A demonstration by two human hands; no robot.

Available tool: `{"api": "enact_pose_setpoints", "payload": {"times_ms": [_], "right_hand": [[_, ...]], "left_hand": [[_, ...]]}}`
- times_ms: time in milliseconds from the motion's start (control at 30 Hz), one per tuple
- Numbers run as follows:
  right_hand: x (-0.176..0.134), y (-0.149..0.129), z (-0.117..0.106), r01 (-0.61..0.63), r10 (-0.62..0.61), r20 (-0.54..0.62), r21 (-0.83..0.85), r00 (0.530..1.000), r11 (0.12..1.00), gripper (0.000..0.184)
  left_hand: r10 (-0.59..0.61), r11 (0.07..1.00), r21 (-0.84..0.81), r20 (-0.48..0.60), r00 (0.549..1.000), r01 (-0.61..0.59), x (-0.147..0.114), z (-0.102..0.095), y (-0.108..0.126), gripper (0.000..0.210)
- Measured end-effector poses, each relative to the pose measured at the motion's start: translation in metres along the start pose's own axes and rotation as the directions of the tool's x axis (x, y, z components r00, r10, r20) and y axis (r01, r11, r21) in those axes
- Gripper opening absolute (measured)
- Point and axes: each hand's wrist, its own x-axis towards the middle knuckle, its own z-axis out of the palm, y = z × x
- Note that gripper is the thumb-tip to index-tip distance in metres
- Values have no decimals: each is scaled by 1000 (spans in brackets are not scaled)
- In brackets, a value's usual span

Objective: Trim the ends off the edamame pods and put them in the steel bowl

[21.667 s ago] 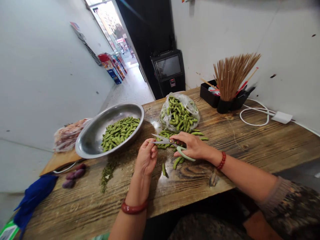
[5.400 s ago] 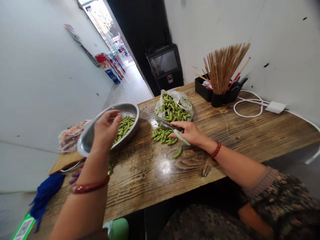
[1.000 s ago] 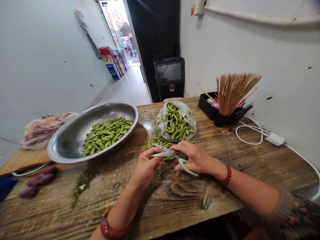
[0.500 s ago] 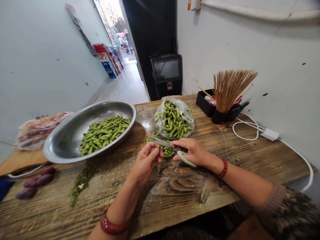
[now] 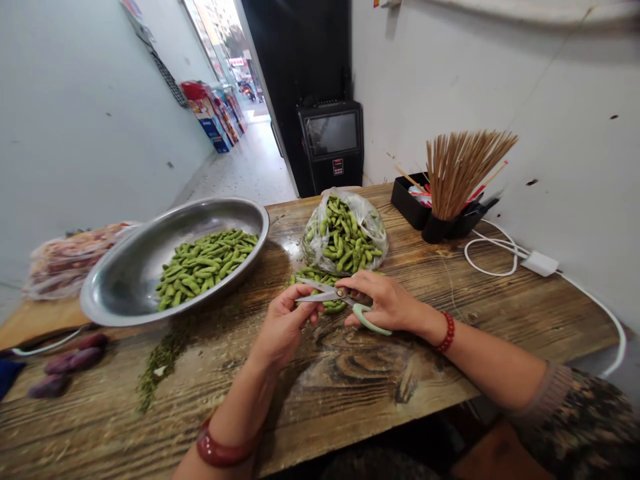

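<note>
My right hand (image 5: 393, 303) holds a pair of scissors (image 5: 335, 294) by pale green handles. The blades stand apart and point left, across the fingertips of my left hand (image 5: 285, 323). Those left fingers are pinched together, and whatever sits between them is hidden by the fingers and blades. Just beyond my hands, loose green edamame pods (image 5: 334, 307) lie on the table. Behind them stands a clear plastic bag (image 5: 313, 237) full of pods. To the left, a wide metal basin (image 5: 125, 267) holds a heap of pods (image 5: 203, 267).
On the wooden table (image 5: 350, 413) lie plant trimmings (image 5: 163, 367) and several purplish oblong items (image 5: 75, 360). A bag of meat-like pieces (image 5: 75, 260) rests on a board at far left. Skewer sticks (image 5: 460, 173) stand in a black holder, near a white cable (image 5: 493, 273).
The scissor blades have spread apart over my left fingertips, where they were closer together before. Both hands stay in nearly the same place. The view has shifted slightly.
</note>
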Motion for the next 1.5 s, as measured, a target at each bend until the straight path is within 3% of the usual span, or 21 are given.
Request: {"api": "enact_pose_setpoints", "payload": {"times_ms": [300,567,767,833,933,1000,1067,1200,1267,1333,1400,1500], "right_hand": [[-1,-1,1,-10,10,37,-1,999,1000,63],[-2,3,3,37,-37,-6,-12,999,999,55],[-1,3,4,2,-2,-8,26,1000,1000,48],[0,5,4,-17,21,-51,84,998,996,48],[2,12,2,-49,72,-167,136,983,989,48],[3,16,1,-71,99,-215,134,972,988,48],[3,19,0,-85,113,-223,130,968,988,49],[3,20,1,-69,94,-189,135,977,988,48],[2,18,2,-55,78,-174,131,982,990,47],[2,16,3,-42,62,-171,120,983,992,47],[2,15,4,-29,46,-167,103,985,994,47],[1,12,5,-19,30,-143,80,989,997,47]], "left_hand": [[69,986,151,28,997,-72,0,-3,-5,16],[99,969,223,41,994,-106,2,-7,-10,11],[141,950,272,67,988,-154,4,-9,-10,12],[200,904,370,77,977,-214,6,-10,-8,12],[381,719,600,81,921,-350,10,-13,-4,8],[444,623,689,78,893,-370,11,-15,-3,7],[401,651,688,45,915,-319,11,-15,-3,10],[159,856,497,6,987,-141,9,-10,-4,16],[126,869,479,28,992,-124,9,-8,-5,13],[201,773,606,49,978,-189,11,-9,-8,11],[294,593,757,114,949,-274,14,-12,-11,14],[283,370,868,233,931,-330,16,-16,-19,18]]}}
